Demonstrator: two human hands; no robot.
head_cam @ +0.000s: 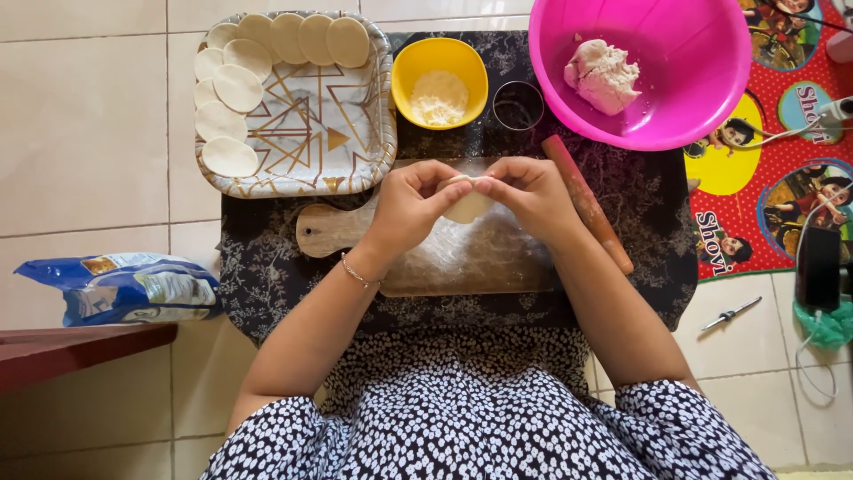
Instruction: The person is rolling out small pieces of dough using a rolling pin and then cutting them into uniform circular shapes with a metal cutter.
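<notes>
Both of my hands meet over a floured wooden board (462, 262). Between them is a small pale piece of dough (468, 206), pinched by the fingers of my left hand (410, 203) and my right hand (531, 191). A wooden rolling pin (588, 203) lies at the board's right edge, just beyond my right wrist. A patterned tray (311, 124) to the upper left carries several flat round dough discs (229, 87) along its rim.
A yellow bowl of flour (439, 83) and a round metal cutter (518, 105) sit behind the board. A pink basin (653, 67) holds a lump of dough (603, 76). A blue flour bag (124, 287) lies left; a phone (818, 267) and a small knife (730, 314) lie right.
</notes>
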